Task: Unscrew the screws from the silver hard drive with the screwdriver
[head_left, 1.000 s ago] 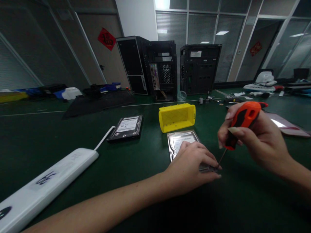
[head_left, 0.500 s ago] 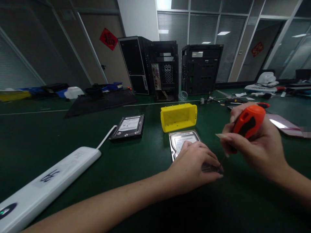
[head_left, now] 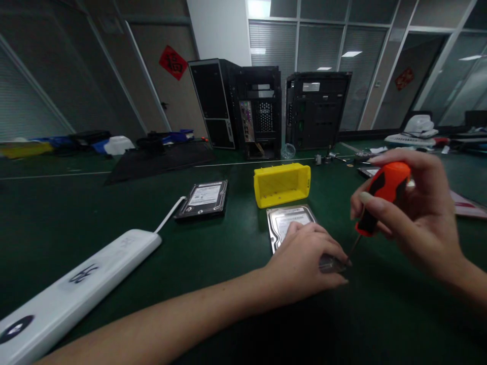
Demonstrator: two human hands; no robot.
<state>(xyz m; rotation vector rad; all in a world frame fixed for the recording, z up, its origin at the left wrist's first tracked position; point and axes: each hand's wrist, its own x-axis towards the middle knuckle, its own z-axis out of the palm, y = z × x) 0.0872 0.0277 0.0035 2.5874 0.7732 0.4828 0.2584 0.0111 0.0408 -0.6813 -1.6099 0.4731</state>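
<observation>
My left hand [head_left: 304, 256] grips a silver hard drive [head_left: 279, 221] with a white label, lying on the green tabletop. The fingers cover much of its near right part. In my right hand [head_left: 414, 208] is a screwdriver [head_left: 388, 181] with an orange and black handle, tilted so that its thin shaft points down and left. Its tip meets the drive's near right corner beside my left fingertips; the exact contact point is hidden. Just behind the drive rests a yellow plastic bin [head_left: 282, 185], tipped toward me, with a few tiny dark bits inside.
A second hard drive [head_left: 203, 199] lies to the left. A white power strip [head_left: 81, 281] stretches across the near left. Black computer cases [head_left: 262, 111] stand at the back, with a clear round cup [head_left: 288, 151] before them. A pink-white flat item [head_left: 467, 205] is at right.
My right hand has turned about the screwdriver handle, its fingers now more spread, and the screwdriver stands a little differently. The left hand still grips the drive. The view has shifted slightly.
</observation>
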